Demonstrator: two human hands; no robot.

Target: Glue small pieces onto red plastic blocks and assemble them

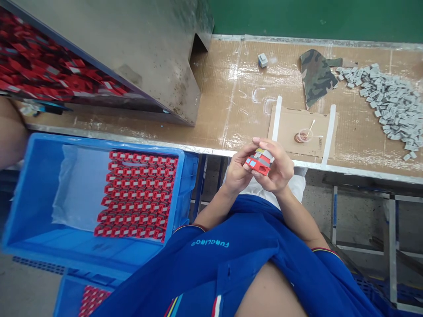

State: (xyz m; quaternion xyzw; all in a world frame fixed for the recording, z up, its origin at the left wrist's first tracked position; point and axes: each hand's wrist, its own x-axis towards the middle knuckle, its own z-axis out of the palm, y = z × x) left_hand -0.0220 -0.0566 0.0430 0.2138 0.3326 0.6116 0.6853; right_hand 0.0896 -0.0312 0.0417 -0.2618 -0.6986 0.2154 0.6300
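Observation:
Just in front of the table edge, a small red toy truck (pixel 259 164) with pale blue windows and grey and yellow parts on top is held between both hands. The fingers of my left hand (pixel 238 172) close on its left side. On its other side, my right hand (pixel 279 169) grips it with thumb and fingers, covering part of the grey piece. Beyond the hands, a small clear cup (pixel 302 135) of brownish liquid with cotton swabs (pixel 310 127) stands on a taped cardboard sheet (pixel 284 125).
Grey plastic pieces (pixel 393 103) lie heaped at the right, beside a camouflage cloth (pixel 315 75). A grey-and-blue block (pixel 262 60) sits farther back. Left are a metal chute (pixel 148 53) with red parts (pixel 42 61) and a blue crate (pixel 29 211) holding rows of red pieces (pixel 139 193).

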